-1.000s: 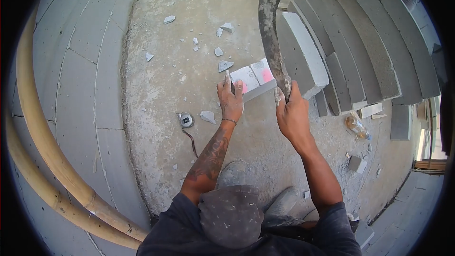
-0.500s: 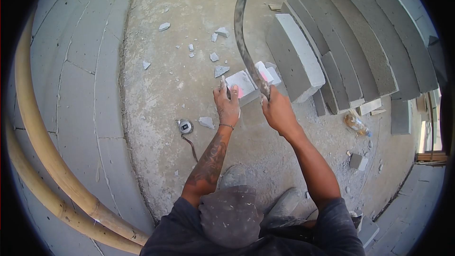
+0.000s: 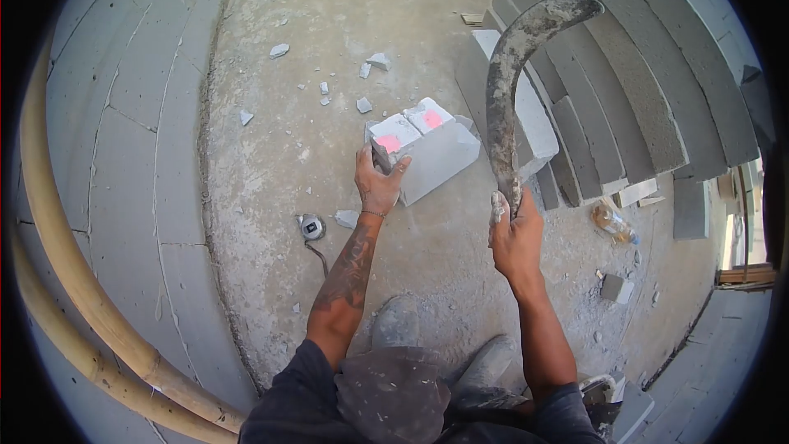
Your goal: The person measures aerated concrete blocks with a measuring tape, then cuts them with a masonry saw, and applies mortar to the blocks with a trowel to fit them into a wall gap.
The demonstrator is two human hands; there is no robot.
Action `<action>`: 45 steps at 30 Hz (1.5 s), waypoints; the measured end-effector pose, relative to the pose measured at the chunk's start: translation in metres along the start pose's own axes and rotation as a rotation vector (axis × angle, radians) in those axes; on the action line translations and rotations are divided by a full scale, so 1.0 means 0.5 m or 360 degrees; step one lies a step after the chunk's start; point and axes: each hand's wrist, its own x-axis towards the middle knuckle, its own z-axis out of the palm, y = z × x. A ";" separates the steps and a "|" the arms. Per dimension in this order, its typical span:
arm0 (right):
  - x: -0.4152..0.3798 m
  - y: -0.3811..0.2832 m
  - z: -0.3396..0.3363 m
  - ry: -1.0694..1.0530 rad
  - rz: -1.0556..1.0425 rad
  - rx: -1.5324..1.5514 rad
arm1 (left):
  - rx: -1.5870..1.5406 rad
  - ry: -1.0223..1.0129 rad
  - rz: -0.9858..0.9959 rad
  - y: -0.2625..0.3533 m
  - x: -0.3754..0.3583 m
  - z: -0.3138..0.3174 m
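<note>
Curved blade (image 3: 501,86): we're swinging clear of the block (image 3: 436,163), baring both pink marks (image 3: 388,144).
Right hand (image 3: 518,238): gripping the blade's near end.
Left hand (image 3: 380,189): clasping the block's left end.
Block: lying well inside the floor's (image 3: 263,148) left edge.

Grey block (image 3: 440,160) with two pink marks, grooved across its top, curved mottled blade (image 3: 502,90) held apart

Left wall (image 3: 131,164): grey blockwork, pale joints visible. Two bamboo poles (image 3: 141,353) run alongside it. Floor (image 3: 263,160): rough concrete, dusty and stained. Lower right wall (image 3: 699,366): similar blockwork. Bright light shows at the right-hand opening (image 3: 732,242).
</note>
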 end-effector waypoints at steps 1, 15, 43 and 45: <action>-0.006 0.004 -0.004 -0.0069 0.0063 -0.0019 | 0.0005 0.0002 0.0002 0.004 0.004 -0.008; -0.016 0.124 0.168 -0.0579 0.0089 -0.0454 | 0.1409 -0.0048 -0.0288 -0.041 -0.146 -0.023; 0.009 0.105 0.232 -0.0682 0.0067 -0.0689 | 0.0555 0.0005 -0.0423 -0.081 -0.177 0.003; 0.017 0.084 0.208 -0.0610 0.0042 -0.0474 | 0.0491 -0.0065 -0.0433 -0.088 -0.180 0.001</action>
